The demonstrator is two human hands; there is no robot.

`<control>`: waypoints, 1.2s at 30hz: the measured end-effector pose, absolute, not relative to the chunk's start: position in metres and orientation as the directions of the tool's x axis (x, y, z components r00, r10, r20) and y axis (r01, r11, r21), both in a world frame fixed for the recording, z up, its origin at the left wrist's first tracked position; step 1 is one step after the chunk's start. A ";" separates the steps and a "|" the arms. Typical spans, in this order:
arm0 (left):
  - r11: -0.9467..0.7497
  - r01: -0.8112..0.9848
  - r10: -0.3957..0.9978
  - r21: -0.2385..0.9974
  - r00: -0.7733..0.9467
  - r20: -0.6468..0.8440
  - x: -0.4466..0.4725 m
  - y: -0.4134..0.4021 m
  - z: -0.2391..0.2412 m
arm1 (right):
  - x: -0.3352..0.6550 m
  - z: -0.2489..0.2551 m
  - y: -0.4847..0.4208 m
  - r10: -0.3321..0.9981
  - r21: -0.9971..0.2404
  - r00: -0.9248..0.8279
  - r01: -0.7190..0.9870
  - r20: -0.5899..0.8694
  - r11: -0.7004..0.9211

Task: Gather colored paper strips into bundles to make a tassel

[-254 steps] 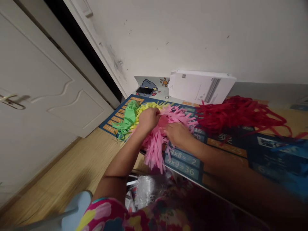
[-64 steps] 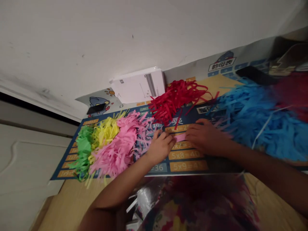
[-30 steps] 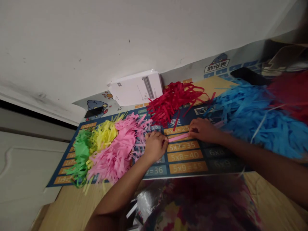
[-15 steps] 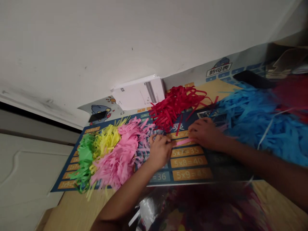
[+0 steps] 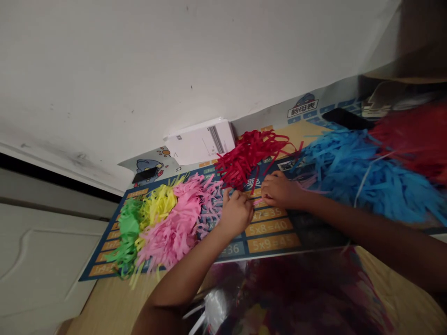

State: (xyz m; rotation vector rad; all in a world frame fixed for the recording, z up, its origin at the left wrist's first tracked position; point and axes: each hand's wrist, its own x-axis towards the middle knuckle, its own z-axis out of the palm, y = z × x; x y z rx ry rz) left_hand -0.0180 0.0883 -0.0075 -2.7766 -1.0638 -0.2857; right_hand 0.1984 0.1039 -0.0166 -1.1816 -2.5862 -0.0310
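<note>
My left hand [image 5: 236, 212] and my right hand [image 5: 277, 190] meet over a blue multiplication-table mat [image 5: 272, 239]. Both pinch a thin pink paper strip [image 5: 257, 202] that shows only as a short piece between them. Left of my left hand lies a pile of pale lilac strips [image 5: 210, 208], then a big heap of pink strips [image 5: 174, 225], then yellow strips [image 5: 156, 207] and green strips [image 5: 127, 230]. A red heap [image 5: 246, 156] lies just behind my hands. A large blue heap [image 5: 363, 174] spreads to the right of my right hand.
A white paper stack [image 5: 199, 142] leans against the wall behind the red heap. A black phone [image 5: 144, 175] lies at the mat's far left corner. Another dark red heap [image 5: 415, 135] and a dark object [image 5: 344, 118] sit at the far right. Clear plastic wrap [image 5: 213, 307] hangs below the table edge.
My hands have drawn closer together, so less of the pink strip shows between them. The view has shifted slightly to the right.
</note>
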 end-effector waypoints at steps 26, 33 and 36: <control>-0.517 0.829 0.855 0.214 0.491 0.164 -0.033 0.094 -0.019 | 0.208 -0.018 0.099 0.912 -0.286 -0.411 0.871 0.021 0.399; -0.763 0.643 0.583 -0.067 0.729 0.360 -0.032 0.084 -0.028 | 0.198 -0.023 0.094 0.659 -0.056 -0.712 0.668 0.242 0.742; -0.791 0.608 0.543 -0.073 0.751 0.374 -0.029 0.084 -0.029 | 0.196 -0.024 0.093 0.605 0.028 -0.759 0.628 0.241 0.777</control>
